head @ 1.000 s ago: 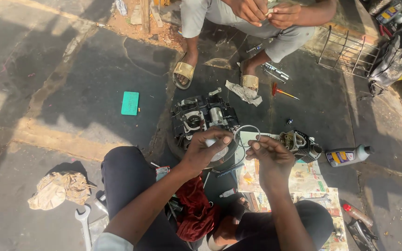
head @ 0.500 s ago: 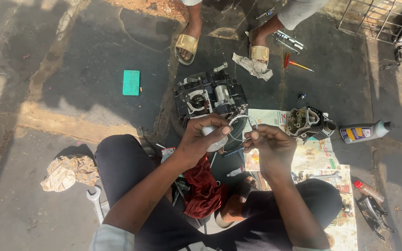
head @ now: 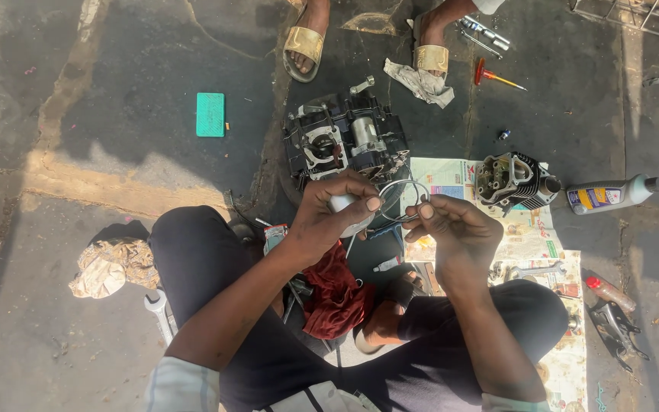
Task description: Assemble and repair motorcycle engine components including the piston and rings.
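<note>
Head view, landmark: a dark engine block sits on stained pavement, straight ahead of a seated person.
Left hand: just below the engine block, fingers curled tight around a pale rounded part, likely a piston; only its light end shows.
Right hand: below and right of the engine block, fingertips pinched on a thin metal ring that loops toward the pale part.
Step in hand: by the look of it, fitting the thin ring onto the pale part.
Next move calls for: a judgement only, but spreading the ring gently and seating it evenly, since so thin a ring could bend or snap.
Ring's look: slender, shiny, wire-like, roughly circular.
Around the engine block: a finned cylinder head on newspaper to the right; a red rag below, on the person's lap; a green rectangular pad to the left; another person's sandalled feet above.
</note>
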